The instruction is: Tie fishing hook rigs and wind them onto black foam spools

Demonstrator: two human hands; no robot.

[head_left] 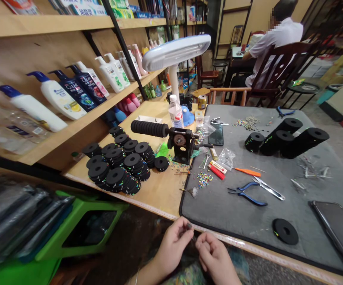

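Close together at the table's front edge, my two hands are both closed in a pinch. My left hand [174, 241] grips something small and dark [189, 226] between thumb and fingers, too small to name. Beside it, my right hand [214, 255] has its fingertips pressed together, and what they hold is hidden. Nearest on the grey mat [213, 211] are blue-handled pliers [248, 193], metal tweezers [269, 189], a pile of coloured beads [204, 180] and a black foam ring [285, 231] lying flat.
Stacked black foam rings [115, 174] cover the table's left side, by a hand-cranked winder [181, 142]. A lamp [176, 51], bottle [176, 113] and can [201, 102] stand behind. Black foam rolls [305, 142] and a phone [338, 229] lie right. A person [278, 43] sits beyond.
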